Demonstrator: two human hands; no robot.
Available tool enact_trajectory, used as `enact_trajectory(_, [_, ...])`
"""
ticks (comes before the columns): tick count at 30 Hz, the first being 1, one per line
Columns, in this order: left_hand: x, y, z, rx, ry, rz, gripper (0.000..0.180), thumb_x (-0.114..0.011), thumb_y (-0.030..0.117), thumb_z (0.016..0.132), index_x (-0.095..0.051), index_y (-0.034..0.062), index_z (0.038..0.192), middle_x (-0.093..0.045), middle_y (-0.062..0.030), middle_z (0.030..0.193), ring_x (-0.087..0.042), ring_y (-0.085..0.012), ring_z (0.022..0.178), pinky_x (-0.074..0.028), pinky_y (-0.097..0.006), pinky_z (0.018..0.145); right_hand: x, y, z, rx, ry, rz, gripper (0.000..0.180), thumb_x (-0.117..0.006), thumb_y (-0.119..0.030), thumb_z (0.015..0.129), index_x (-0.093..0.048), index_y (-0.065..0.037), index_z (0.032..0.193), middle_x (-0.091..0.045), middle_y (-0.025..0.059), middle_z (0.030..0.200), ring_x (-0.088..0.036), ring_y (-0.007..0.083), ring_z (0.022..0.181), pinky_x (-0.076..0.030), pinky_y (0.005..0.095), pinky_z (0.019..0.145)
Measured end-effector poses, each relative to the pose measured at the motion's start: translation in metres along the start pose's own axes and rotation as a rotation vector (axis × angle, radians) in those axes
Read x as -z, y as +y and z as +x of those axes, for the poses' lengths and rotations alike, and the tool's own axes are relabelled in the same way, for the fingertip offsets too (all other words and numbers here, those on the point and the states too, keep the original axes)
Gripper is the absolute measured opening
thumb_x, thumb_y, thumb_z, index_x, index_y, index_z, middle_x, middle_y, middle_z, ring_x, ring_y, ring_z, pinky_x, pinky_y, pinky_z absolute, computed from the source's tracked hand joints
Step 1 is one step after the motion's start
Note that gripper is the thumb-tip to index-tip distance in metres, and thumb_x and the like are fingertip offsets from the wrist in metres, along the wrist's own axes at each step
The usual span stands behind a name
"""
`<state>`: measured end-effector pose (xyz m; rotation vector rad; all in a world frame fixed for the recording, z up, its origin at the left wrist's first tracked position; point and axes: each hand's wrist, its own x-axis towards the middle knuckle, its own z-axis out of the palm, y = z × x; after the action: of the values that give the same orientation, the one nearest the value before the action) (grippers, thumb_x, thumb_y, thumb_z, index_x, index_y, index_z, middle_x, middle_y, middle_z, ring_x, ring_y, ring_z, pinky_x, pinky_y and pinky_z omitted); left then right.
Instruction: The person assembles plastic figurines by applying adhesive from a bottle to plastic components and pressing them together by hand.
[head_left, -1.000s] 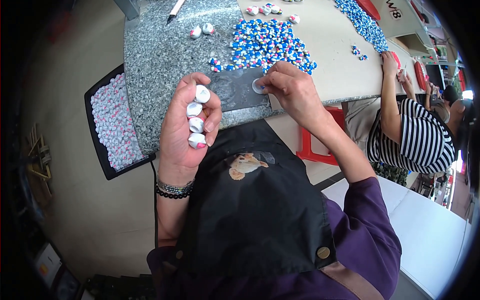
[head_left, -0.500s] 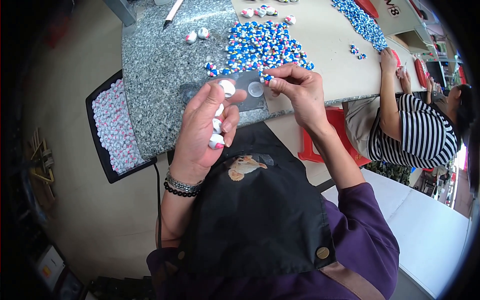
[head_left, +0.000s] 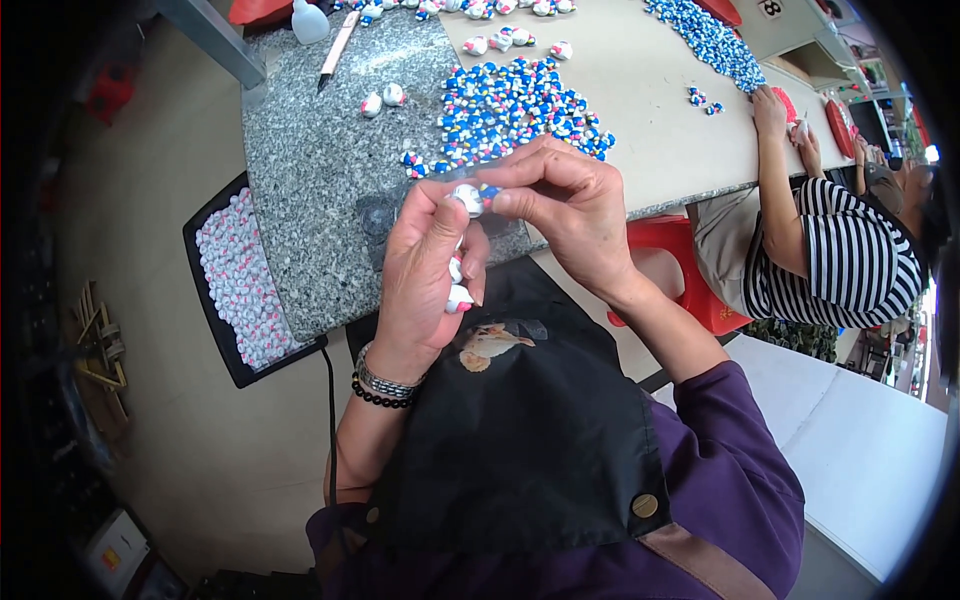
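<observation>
My left hand [head_left: 432, 250] is closed round several small white figurine pieces with pink spots. One white piece [head_left: 467, 199] is pinched at the top between thumb and forefinger; another white piece [head_left: 458, 299] pokes out near the little finger. With thumb and fingertips, my right hand [head_left: 572, 205] grips a small blue-and-white piece [head_left: 488, 193] and holds it against the top white piece. Both hands are over the table's near edge. Just beyond them lies a pile of blue-and-white pieces [head_left: 510, 105] with yellow and pink bits.
A black tray [head_left: 238, 372] of white-and-pink pieces stands at the left. Two white pieces [head_left: 393, 95], a pen [head_left: 340, 48] and a small bottle [head_left: 309, 22] lie on the granite slab [head_left: 310, 180]. At right, a person in a striped shirt [head_left: 845, 250] works near a red stool [head_left: 665, 270].
My right hand has moved left from beside the pile, carrying the blue-and-white piece to the white one in my left hand. My left hand has shifted slightly right and down.
</observation>
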<state>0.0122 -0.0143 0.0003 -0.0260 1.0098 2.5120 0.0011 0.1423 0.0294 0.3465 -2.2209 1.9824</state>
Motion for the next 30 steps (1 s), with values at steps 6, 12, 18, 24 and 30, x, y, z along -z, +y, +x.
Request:
enact_trajectory(6, [0.000, -0.005, 0.000, -0.169, 0.044, 0.184, 0.032, -0.062, 0.029, 0.092, -0.050, 0.0025, 0.104, -0.049, 0.0005, 0.070, -0.044, -0.0028, 0.052, -0.038, -0.017, 0.037, -0.003, -0.001, -0.001, 0.133, 0.003, -0.256, 0.016, -0.075, 0.000, 0.070, -0.072, -0.001, 0.085, -0.059, 0.0037, 0.074, -0.055, 0.0125, 0.068, -0.042, 0.0263, 0.059])
enact_trajectory(12, [0.002, 0.001, 0.019, -0.314, 0.089, 0.396, 0.025, -0.061, 0.024, 0.094, -0.053, 0.0020, 0.101, -0.050, 0.0012, 0.073, -0.042, -0.0008, 0.054, -0.034, -0.017, 0.038, -0.011, 0.009, 0.016, 0.136, 0.096, -0.210, 0.014, -0.077, -0.002, 0.067, -0.069, 0.001, 0.079, -0.057, 0.0073, 0.068, -0.055, 0.0168, 0.063, -0.043, 0.0295, 0.055])
enact_trajectory(18, [0.011, 0.031, 0.069, -0.386, 0.143, 0.734, 0.017, -0.055, 0.021, 0.097, -0.055, 0.0053, 0.105, -0.043, 0.0078, 0.067, -0.037, 0.0011, 0.052, -0.027, -0.016, 0.043, -0.006, 0.030, 0.074, -0.213, 0.051, 0.186, 0.011, -0.073, -0.002, 0.077, -0.070, 0.001, 0.087, -0.062, 0.0027, 0.076, -0.059, 0.0087, 0.065, -0.047, 0.0222, 0.056])
enact_trajectory(24, [0.067, 0.083, 0.108, -0.266, 0.182, 0.855, 0.049, -0.063, 0.025, 0.092, -0.049, 0.0020, 0.133, -0.065, -0.0131, 0.102, -0.051, -0.0076, 0.063, -0.040, -0.023, 0.053, -0.006, 0.067, 0.165, -0.349, 0.039, 0.495, 0.010, -0.070, 0.004, 0.072, -0.070, 0.000, 0.081, -0.064, 0.0040, 0.065, -0.059, 0.0114, 0.054, -0.047, 0.0246, 0.049])
enact_trajectory(30, [0.065, 0.081, 0.130, -0.420, -0.024, 1.746, 0.052, -0.060, -0.003, 0.082, -0.049, 0.0002, 0.132, -0.062, -0.0218, 0.111, -0.061, -0.0366, 0.094, -0.047, -0.039, 0.082, 0.001, 0.122, 0.205, -0.055, 0.234, -0.595, 0.005, -0.064, 0.001, 0.059, -0.067, -0.002, 0.063, -0.063, 0.0206, 0.066, -0.065, 0.0353, 0.066, -0.052, 0.0440, 0.060])
